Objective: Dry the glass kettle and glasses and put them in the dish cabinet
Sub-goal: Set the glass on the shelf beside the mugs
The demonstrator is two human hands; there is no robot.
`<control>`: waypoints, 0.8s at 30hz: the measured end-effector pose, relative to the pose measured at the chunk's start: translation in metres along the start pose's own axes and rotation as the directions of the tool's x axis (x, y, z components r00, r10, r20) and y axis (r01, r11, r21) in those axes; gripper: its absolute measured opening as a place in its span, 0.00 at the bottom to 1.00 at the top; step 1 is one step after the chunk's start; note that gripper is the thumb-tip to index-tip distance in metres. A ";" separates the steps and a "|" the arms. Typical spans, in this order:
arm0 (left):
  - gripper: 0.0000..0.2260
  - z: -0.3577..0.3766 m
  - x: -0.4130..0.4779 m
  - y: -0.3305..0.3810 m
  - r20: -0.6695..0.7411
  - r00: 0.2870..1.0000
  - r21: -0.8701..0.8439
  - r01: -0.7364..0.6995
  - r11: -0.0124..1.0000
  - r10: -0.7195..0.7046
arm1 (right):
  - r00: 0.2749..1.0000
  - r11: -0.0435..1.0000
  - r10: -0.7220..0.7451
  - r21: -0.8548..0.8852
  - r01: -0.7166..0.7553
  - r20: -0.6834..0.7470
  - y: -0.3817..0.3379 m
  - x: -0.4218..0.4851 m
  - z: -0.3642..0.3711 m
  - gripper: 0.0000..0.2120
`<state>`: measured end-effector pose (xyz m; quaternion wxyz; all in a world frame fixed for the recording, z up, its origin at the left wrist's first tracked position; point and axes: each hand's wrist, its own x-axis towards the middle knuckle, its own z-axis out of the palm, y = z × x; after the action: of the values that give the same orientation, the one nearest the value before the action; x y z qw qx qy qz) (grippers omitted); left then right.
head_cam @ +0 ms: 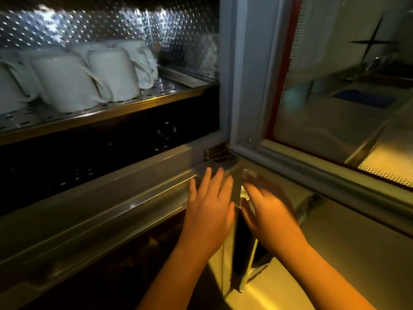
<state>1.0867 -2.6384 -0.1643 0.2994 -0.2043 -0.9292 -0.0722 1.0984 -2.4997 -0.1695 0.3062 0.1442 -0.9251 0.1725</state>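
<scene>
A clear glass (238, 186), hard to make out in the dim light, sits between my two hands in front of the dish cabinet's lower frame (125, 189). My left hand (209, 206) lies flat against its left side with straight fingers. My right hand (269, 214), blurred by motion, curls its fingers and thumb around the glass's right end. Above, a perforated metal shelf (169, 90) inside the open cabinet carries several white cups (67, 83) turned upside down. No kettle is in view.
The cabinet's glass door (335, 90) stands open on the right, hinged at the corner (218, 152) just above my hands. Below the cup shelf is a dark compartment (107, 148). A pale counter surface (348, 253) lies under the door.
</scene>
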 end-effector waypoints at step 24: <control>0.25 0.123 -0.018 0.050 0.237 0.970 -0.106 -0.029 0.994 0.053 | 0.987 0.972 0.118 -0.218 -0.092 0.112 0.092 -0.050 0.079 0.21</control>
<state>1.0566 -2.5678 -0.2738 0.1758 -0.2457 -0.9492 -0.0882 1.0621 -2.4406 -0.2813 0.2519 0.0719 -0.9618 0.0796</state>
